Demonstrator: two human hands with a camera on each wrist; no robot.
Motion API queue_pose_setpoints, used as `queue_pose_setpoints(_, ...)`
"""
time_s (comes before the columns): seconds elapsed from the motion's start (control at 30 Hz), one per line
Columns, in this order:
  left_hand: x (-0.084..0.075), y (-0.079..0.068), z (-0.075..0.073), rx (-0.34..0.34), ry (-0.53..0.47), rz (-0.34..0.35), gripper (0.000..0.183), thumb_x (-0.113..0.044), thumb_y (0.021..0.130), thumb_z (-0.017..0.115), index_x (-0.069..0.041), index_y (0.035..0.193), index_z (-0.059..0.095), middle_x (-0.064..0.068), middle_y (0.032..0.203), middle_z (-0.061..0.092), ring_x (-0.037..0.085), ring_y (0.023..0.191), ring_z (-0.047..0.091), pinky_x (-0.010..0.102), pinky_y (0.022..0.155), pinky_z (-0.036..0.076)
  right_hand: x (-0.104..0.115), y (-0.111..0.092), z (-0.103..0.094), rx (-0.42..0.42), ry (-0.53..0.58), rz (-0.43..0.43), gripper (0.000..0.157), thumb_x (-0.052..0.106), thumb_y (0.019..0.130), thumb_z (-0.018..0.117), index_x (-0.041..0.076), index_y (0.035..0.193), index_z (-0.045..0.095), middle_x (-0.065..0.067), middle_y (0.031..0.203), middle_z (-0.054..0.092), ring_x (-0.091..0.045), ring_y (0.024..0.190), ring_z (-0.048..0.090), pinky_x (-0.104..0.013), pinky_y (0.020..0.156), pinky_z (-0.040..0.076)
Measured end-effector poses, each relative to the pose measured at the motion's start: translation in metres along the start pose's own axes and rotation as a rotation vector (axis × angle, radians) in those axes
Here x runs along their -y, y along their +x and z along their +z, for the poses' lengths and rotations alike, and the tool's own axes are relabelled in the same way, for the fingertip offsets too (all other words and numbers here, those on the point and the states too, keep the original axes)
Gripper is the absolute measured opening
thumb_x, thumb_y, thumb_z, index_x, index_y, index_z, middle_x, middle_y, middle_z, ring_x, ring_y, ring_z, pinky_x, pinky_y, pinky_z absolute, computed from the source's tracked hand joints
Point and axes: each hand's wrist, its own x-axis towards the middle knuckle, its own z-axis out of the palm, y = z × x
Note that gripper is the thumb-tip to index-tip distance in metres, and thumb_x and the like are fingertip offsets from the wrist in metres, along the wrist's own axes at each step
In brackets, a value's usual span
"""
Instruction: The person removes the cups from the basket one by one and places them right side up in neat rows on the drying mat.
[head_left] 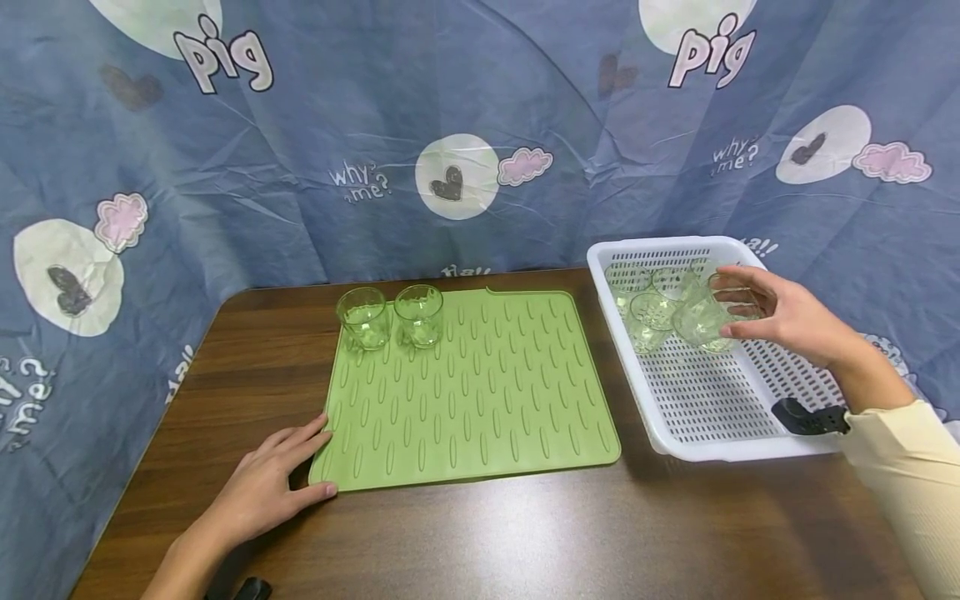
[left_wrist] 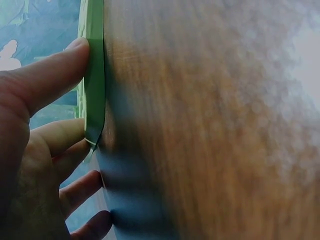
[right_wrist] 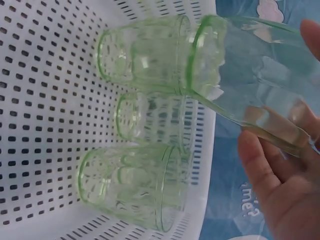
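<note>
My right hand (head_left: 787, 312): fingers and thumb curled round tilted pale-green transparent tumbler (right_wrist: 260, 75), held over white perforated plastic basket (head_left: 720, 451). My left hand (head_left: 266, 487): fingers spread, holding nothing, touching near-left corner of flat green ridged mat (head_left: 480, 400). More see-through green tumblers (right_wrist: 135, 185) inside basket. Two matching tumblers (head_left: 420, 321) side by side, mat's far-left corner. Brown wood-grain table (head_left: 420, 550) underneath.

The table (head_left: 540, 533) looks like dark grained wood, its finish glossy toward the near edge. The green mat (head_left: 480, 400) appears matt, rubbery, with raised oval ridges. Toward the right edge, the white basket (head_left: 727, 451) is smooth perforated plastic. The tumblers (head_left: 421, 321) look like shiny, green-tinted clear glass. Beyond the far edge hangs a creased, faintly sheeny backdrop (head_left: 300, 125), cloth or plastic unclear.
</note>
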Motion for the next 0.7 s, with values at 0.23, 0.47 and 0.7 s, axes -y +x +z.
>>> queue_pose_setpoints(0.23, -0.001, 0.000, -0.001, -0.001, -0.002, 0.001, 0.078, -0.057, 0.083, 0.072, -0.010, 0.143, 0.055, 0.009, 0.158, 0.042, 0.038, 0.136, 0.043, 0.069, 0.092, 0.039, 0.003, 0.000, -0.001, -0.059, 0.076, -0.016, 0.073, -0.020, 0.080, 0.066, 0.002, 0.145, 0.041, 0.019, 0.126, 0.060, 0.009, 0.111, 0.060, -0.009, 0.086, 0.051)
queue_pose_setpoints(0.47, -0.001, -0.001, -0.001, 0.003, -0.009, -0.005, 0.078, -0.057, 0.083, 0.072, -0.010, 0.143, 0.054, 0.009, 0.158, 0.041, 0.041, 0.136, 0.042, 0.070, 0.093, 0.038, 0.009, 0.003, 0.000, -0.039, -0.022, 0.000, 0.073, -0.015, 0.080, 0.070, 0.004, 0.144, 0.042, 0.022, 0.127, 0.057, 0.010, 0.109, 0.059, -0.011, 0.084, 0.052)
queue_pose_setpoints(0.7, -0.001, 0.000, -0.002, 0.004, -0.007, -0.006, 0.078, -0.056, 0.083, 0.072, -0.010, 0.143, 0.055, 0.009, 0.158, 0.041, 0.040, 0.136, 0.042, 0.071, 0.093, 0.037, 0.014, 0.007, 0.000, -0.037, -0.071, -0.017, 0.073, -0.013, 0.080, 0.072, 0.006, 0.144, 0.043, 0.023, 0.126, 0.057, 0.010, 0.108, 0.059, -0.008, 0.084, 0.049)
